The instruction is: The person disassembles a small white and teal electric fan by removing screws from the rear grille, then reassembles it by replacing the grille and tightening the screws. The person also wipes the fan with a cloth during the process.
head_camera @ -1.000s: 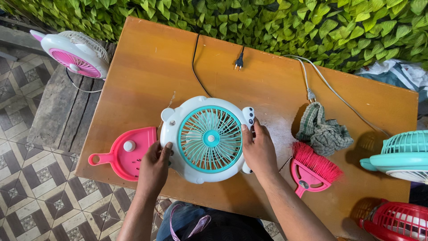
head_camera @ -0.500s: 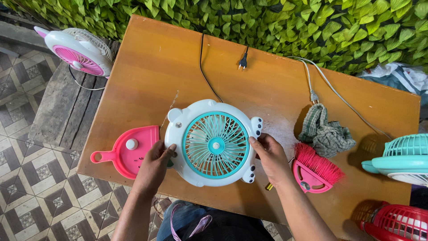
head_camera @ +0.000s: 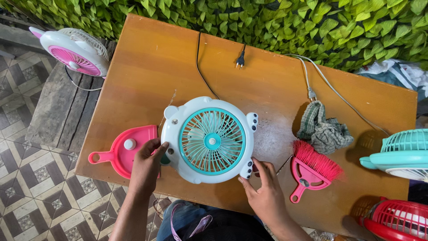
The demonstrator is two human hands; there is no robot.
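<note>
Both hands grip the white-and-teal fan; left hand curled, right hand spread at its rim.

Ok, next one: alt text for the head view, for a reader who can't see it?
Seen from above, a person's left hand and right hand grip the edges of a white fan with a teal grille lying face up on a wooden table. Beside it lie a pink dustpan, a pink hand brush and a crumpled checked cloth.
</note>
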